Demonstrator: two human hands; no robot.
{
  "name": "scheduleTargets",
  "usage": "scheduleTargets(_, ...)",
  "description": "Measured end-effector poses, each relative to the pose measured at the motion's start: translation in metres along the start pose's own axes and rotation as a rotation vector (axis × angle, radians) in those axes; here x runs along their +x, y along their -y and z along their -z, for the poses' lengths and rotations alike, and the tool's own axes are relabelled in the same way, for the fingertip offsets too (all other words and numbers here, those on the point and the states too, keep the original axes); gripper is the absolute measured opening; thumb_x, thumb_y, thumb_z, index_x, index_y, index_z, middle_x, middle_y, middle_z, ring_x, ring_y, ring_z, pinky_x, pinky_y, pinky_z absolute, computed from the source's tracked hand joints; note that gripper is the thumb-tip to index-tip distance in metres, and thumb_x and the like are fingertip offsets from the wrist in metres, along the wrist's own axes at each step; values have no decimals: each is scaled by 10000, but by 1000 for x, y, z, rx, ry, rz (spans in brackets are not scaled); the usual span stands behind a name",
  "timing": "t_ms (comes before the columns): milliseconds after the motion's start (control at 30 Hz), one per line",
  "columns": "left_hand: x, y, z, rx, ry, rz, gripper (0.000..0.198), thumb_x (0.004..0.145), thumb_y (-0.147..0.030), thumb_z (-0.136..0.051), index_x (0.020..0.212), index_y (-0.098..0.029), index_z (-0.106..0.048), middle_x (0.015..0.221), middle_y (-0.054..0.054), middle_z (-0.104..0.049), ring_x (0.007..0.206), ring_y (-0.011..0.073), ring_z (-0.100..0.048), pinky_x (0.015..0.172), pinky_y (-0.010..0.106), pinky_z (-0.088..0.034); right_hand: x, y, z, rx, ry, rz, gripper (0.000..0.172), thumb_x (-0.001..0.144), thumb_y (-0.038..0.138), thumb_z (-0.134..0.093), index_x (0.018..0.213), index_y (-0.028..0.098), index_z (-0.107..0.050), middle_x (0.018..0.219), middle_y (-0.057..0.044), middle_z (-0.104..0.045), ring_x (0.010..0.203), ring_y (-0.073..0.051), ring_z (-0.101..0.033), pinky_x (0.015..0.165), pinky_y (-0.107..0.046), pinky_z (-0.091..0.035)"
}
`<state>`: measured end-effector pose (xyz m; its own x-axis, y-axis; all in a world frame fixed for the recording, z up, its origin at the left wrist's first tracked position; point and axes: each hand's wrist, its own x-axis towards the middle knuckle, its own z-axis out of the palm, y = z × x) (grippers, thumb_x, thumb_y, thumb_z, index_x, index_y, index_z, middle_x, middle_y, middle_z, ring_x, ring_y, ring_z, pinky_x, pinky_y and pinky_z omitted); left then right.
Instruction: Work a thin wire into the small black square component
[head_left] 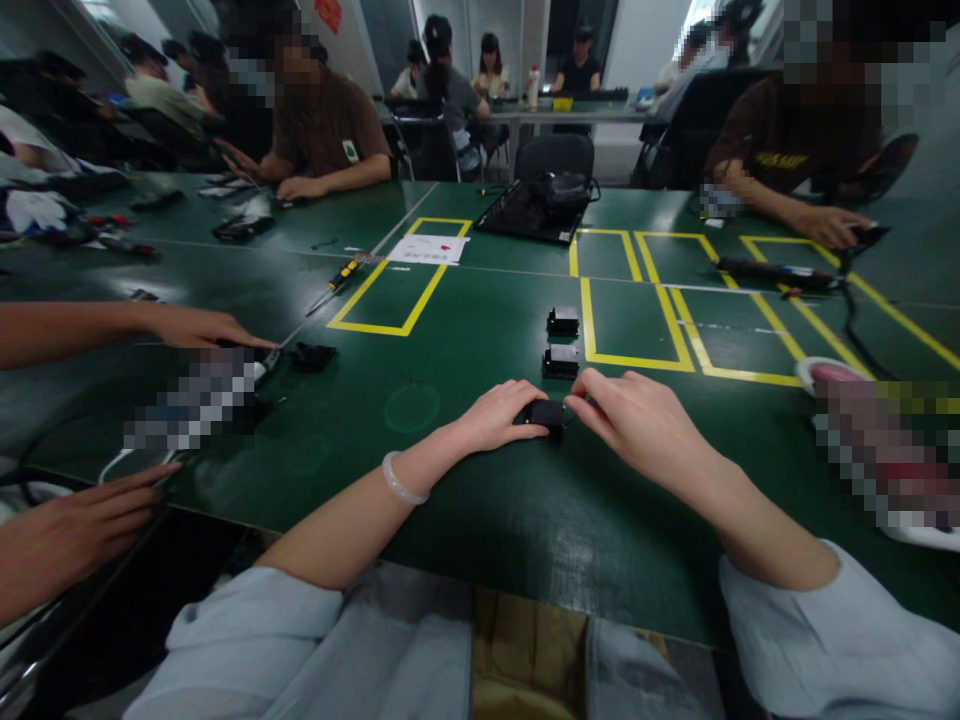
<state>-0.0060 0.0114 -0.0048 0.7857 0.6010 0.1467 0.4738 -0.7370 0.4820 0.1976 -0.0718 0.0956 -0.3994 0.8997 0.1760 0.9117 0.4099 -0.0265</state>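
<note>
Nearer to me than the front block [561,361], my left hand [501,416] holds a black box [549,413] crosswise; at its right end my right hand [634,415] pinches, on what I cannot tell.

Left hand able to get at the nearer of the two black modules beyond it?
Probably yes: the left hand is close to the nearer black module, nothing visible between. It's holding another black part, so may need to release first.
</note>
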Motion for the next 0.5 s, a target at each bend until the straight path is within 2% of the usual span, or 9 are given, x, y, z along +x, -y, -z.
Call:
scheduleTargets(200, 0, -1, 1, 7, -2, -1, 392, 894, -511, -590, 1147, -214, -553, 1131, 73, -603, 1019, 245, -552, 882, 372, -446, 0, -1, -2, 22, -14, -17, 215, 959, 244, -370, 1089, 168, -522, 825, -60, -704, 715, -209, -645, 653, -292, -368)
scheduleTargets(500, 0, 0, 1, -14, 5, 5, 414, 891, -521, -591, 1175, -223, -552, 1144, 77, -601, 1031, 251, -550, 893, 382, -444, 1, -1, -1, -1, 27, -33, 242, 987, 335, -354, 992, 183, -542, 799, -62, -701, 709, -216, -642, 617, -287, -349)
